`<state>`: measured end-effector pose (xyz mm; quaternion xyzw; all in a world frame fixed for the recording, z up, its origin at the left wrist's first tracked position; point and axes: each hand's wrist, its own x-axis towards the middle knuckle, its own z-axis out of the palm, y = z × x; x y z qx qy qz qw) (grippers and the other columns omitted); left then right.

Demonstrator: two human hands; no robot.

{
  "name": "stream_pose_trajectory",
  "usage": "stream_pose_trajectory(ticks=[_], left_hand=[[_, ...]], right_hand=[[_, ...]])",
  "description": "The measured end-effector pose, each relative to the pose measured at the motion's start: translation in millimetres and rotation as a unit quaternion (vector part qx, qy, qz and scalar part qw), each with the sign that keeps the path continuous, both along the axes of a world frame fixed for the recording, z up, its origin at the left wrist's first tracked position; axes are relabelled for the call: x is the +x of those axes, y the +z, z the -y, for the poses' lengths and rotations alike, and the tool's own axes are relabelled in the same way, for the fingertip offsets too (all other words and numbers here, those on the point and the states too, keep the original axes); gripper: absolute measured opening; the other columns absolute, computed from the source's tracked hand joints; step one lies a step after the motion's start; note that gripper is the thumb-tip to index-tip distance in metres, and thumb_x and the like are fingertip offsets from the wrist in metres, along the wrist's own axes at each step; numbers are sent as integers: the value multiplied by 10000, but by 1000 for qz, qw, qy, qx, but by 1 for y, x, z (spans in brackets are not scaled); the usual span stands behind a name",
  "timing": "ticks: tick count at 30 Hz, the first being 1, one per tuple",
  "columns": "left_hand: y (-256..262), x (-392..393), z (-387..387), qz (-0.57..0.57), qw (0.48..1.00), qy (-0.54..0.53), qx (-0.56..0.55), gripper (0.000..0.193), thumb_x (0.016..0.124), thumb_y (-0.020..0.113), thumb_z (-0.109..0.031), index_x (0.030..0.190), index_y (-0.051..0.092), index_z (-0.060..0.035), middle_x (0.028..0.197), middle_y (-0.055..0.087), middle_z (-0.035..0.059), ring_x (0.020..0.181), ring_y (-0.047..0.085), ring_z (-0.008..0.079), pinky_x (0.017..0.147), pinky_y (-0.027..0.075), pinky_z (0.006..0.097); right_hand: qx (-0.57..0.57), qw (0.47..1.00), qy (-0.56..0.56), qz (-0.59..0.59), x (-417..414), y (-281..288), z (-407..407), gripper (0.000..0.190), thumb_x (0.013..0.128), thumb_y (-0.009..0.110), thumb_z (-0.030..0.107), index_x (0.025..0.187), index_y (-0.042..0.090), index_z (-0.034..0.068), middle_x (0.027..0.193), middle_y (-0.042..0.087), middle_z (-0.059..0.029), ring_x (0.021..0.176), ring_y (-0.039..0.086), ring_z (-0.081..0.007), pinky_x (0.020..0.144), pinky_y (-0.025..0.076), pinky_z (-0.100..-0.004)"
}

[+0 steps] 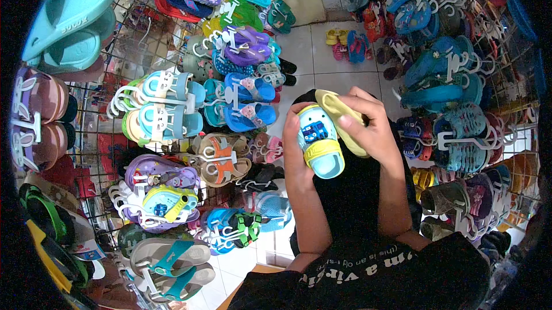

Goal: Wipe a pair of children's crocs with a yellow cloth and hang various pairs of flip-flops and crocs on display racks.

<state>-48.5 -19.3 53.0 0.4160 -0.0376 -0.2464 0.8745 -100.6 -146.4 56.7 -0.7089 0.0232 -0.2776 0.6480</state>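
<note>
My left hand [296,146] holds a child's light blue clog [321,135] by its side, in front of my body. The clog has a yellow heel strap and a dark blue vehicle-shaped ornament on its upper, its open heel facing me. Pinched in my right hand [371,127] is a pale yellow, cloth-like piece [340,120] that lies along the clog's right edge. Whether it is a cloth or something stiffer is hard to tell. A similar clog [168,204] with a yellow strap sits on the rack to the left, over a purple pair.
Wire grid racks with hung footwear flank me on both sides: light blue sandals [172,105] and teal-strapped sandals [177,262] left, teal slippers [448,73] and strappy sandals [461,133] right. Yellow clogs [336,37] and blue sandals [357,45] stand on the tiled floor [332,79] ahead.
</note>
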Motion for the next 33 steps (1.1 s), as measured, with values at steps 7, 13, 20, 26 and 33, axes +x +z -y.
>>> stream_pose_trajectory(ticks=[7,13,20,26,33], left_hand=[[-4,3,5,8,999,-8,42,351,867,452,-321,1033,468,-12,894,568,102,768,603,176,631,530,307],[-19,22,5,2,999,35,42,415,874,416,-405,1081,482,-52,949,594,151,856,607,259,667,544,387],[-25,26,8,-112,992,-12,-56,396,892,392,-381,1103,467,-54,983,583,123,885,601,251,744,517,381],[-33,25,12,-157,983,-18,-95,418,886,394,-409,1082,501,-55,980,594,98,859,601,210,761,496,356],[-37,30,4,-161,969,-70,-173,513,865,392,-509,1074,533,-62,902,615,138,804,607,247,721,500,379]], right_hand=[[-59,997,-3,-53,-5,-3,10,306,720,698,148,970,632,-15,682,507,-69,606,475,-137,541,369,-260],[-74,995,-50,-53,-7,-6,19,216,739,662,88,911,638,-41,649,492,-60,584,454,-116,519,355,-249],[-11,998,-20,-53,3,-9,14,243,777,633,106,954,607,-57,702,495,-59,623,449,-109,548,356,-239],[7,998,2,-61,9,-11,6,226,785,636,138,912,618,-49,677,486,-62,606,440,-112,532,347,-247],[-46,991,101,-79,5,-12,11,168,788,618,135,804,612,-32,619,454,-47,548,414,-119,486,309,-268]])
